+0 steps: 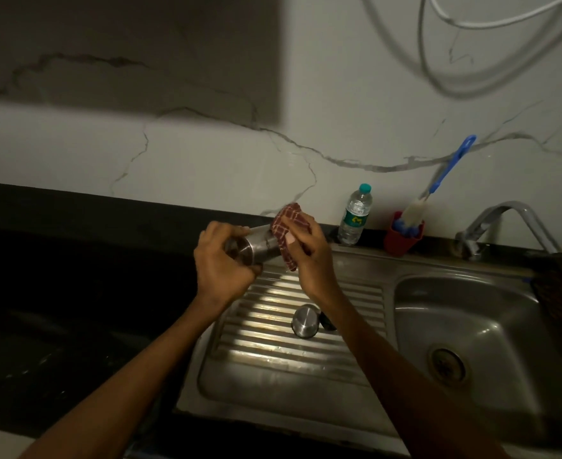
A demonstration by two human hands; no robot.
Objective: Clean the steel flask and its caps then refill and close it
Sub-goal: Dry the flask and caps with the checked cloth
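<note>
I hold the steel flask [256, 248] lying sideways above the ribbed drainboard [273, 332], its base towards me. My left hand [221, 260] grips the flask near its base. My right hand [309, 256] grips a red checked cloth [288, 228] pressed round the flask's far end, which the cloth hides. A steel cap [305, 321] stands on the drainboard below my right forearm. A dark cap [327, 321] lies just to its right, partly hidden by that arm.
A steel sink basin [471, 326] with a drain lies to the right, a tap [504, 220] behind it. By the wall stand a plastic water bottle [355, 215] and a red cup [400, 241] holding a blue-handled bottle brush [438, 183]. Dark counter [74, 293] spreads left.
</note>
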